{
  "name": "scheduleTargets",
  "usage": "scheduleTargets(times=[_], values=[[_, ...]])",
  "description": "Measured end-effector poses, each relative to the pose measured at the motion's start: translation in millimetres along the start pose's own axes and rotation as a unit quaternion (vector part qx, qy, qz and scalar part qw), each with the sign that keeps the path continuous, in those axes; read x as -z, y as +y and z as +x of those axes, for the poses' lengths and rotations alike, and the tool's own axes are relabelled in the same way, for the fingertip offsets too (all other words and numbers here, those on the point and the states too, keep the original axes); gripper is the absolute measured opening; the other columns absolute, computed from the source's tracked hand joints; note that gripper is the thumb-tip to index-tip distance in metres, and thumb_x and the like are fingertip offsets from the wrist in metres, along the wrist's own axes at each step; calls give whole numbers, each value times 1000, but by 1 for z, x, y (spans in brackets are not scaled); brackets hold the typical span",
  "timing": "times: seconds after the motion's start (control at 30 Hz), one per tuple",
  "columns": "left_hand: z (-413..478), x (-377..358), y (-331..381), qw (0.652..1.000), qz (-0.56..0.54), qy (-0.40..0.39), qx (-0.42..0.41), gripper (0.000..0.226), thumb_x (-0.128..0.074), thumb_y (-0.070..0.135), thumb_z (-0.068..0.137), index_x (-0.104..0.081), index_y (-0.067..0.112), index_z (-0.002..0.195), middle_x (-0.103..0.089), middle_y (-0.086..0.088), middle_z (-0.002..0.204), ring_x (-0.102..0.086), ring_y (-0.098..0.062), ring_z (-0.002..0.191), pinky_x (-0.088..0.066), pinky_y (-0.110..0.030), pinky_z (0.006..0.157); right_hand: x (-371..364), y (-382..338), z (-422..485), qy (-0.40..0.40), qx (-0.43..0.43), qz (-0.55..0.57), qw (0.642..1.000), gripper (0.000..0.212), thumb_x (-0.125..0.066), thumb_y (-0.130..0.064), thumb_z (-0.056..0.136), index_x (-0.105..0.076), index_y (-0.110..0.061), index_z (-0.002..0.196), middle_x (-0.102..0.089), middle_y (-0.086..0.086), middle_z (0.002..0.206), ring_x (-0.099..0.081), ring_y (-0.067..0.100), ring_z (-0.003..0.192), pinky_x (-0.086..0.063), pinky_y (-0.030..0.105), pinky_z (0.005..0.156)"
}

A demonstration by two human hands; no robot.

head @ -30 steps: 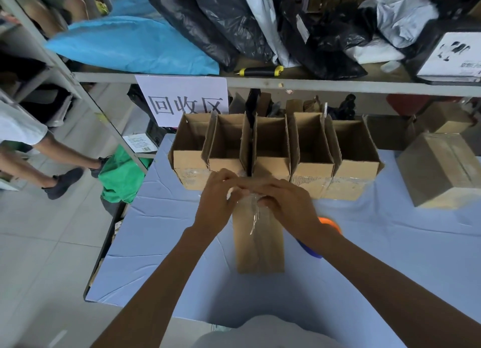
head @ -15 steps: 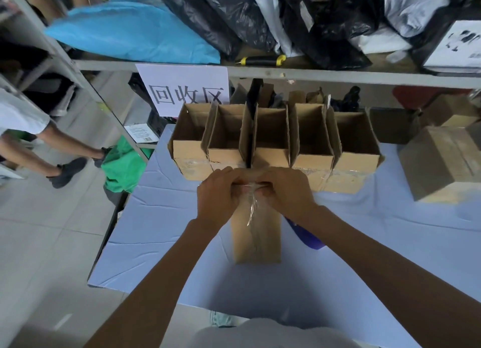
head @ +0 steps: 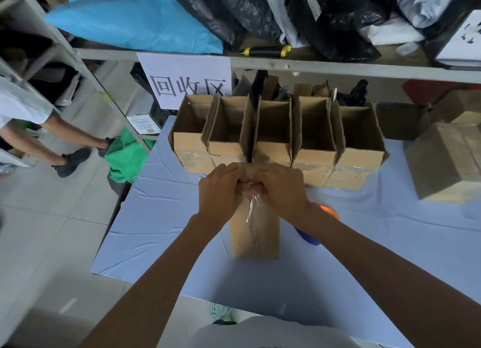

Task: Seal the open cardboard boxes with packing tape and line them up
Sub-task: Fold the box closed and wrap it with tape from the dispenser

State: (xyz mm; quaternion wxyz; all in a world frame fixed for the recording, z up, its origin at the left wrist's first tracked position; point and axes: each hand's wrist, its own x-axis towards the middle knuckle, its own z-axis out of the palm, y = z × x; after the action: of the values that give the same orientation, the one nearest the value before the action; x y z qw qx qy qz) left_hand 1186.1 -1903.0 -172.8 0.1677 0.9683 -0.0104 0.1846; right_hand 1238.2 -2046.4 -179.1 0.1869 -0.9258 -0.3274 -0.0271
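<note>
Your left hand (head: 221, 191) and right hand (head: 281, 189) press together, fingers curled, pinching crinkled clear packing tape (head: 250, 209) at the far end of a narrow brown cardboard box (head: 256, 233). Its long axis runs from your hands back toward you on the blue-covered bench (head: 156, 217). Just beyond your knuckles stand five open boxes (head: 276, 134), side by side.

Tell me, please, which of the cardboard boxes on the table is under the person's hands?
The closed box nearest the person, with clear tape along its top. Both hands, left and right, press its far end; the five in the row behind stand open.
</note>
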Motion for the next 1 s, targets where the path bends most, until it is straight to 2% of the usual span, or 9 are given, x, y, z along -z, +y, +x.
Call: scheduleTargets(times=[0.1,0.27,0.5,0.6,0.67,0.73,0.83,0.93,1.0], values=[[5,-5,2,999,-15,42,-1,13,-70,-2,65,-64,9,64,-59,-1,57,-55,-21,54,-12,-10,52,0,-2,6,6,1,-32,999,25,-45,-29,94,-67,-27,107,-67,-6,100,-60,17,94,-47,34,79],[8,-12,-10,995,-82,33,46,9,-72,12,80,-76,19,84,-68,1,71,-62,-21,68,-48,-30,54,19,8,-1,74,64,91,991,24,-63,-7,84,-72,-13,106,-73,11,88,-68,31,79,-55,41,73],[5,-13,-18,982,-155,14,107,22,-73,7,79,-76,23,94,-73,4,86,-66,-17,81,-53,-36,72,12,11,-8,104,53,136,984,16,-61,0,84,-73,-3,94,-72,17,78,-69,33,71,-57,43,70],[0,-12,-18,929,-307,4,206,37,-71,4,81,-67,21,114,-66,5,107,-63,-11,94,-53,-20,80,4,17,-10,125,-17,196,972,31,-68,-8,82,-67,-8,113,-69,13,103,-64,25,96,-50,34,85],[-6,-15,-12,893,-353,-13,278,43,-69,18,86,-55,17,126,-56,3,118,-59,-10,99,-52,-20,83,-8,24,-20,119,-110,210,964,56,-75,-19,76,-54,-8,127,-55,10,122,-52,20,109,-44,32,91],[-14,-21,-4,859,-365,-68,351,38,-59,35,91,-48,15,121,-56,-1,116,-58,-13,98,-52,-29,82,-19,23,-33,68,-202,320,923,71,-80,-19,70,-42,-11,130,-48,6,125,-52,17,106,-47,32,87],[-32,-25,8,809,-453,-100,362,28,-63,20,90,-47,11,112,-62,5,89,-61,-1,76,-49,-17,64,-28,19,-47,11,-252,495,831,43,-74,-7,75,-52,-22,108,-64,5,103,-62,20,90,-51,36,76],[-47,-25,10,813,-462,-111,336,52,-71,-4,78,-47,7,124,-63,3,97,-62,-13,92,-54,-21,74,-25,21,-53,7,-233,512,827,31,-68,-8,83,-55,-12,111,-67,6,101,-65,20,92,-55,38,77],[-49,-18,19,815,-453,-123,340,74,-74,-1,76,-40,17,139,-56,-8,115,-58,-20,103,-53,-29,85,-15,25,-59,15,-210,517,830,28,-67,-16,86,-53,-15,110,-66,0,101,-65,10,92,-56,25,72]])
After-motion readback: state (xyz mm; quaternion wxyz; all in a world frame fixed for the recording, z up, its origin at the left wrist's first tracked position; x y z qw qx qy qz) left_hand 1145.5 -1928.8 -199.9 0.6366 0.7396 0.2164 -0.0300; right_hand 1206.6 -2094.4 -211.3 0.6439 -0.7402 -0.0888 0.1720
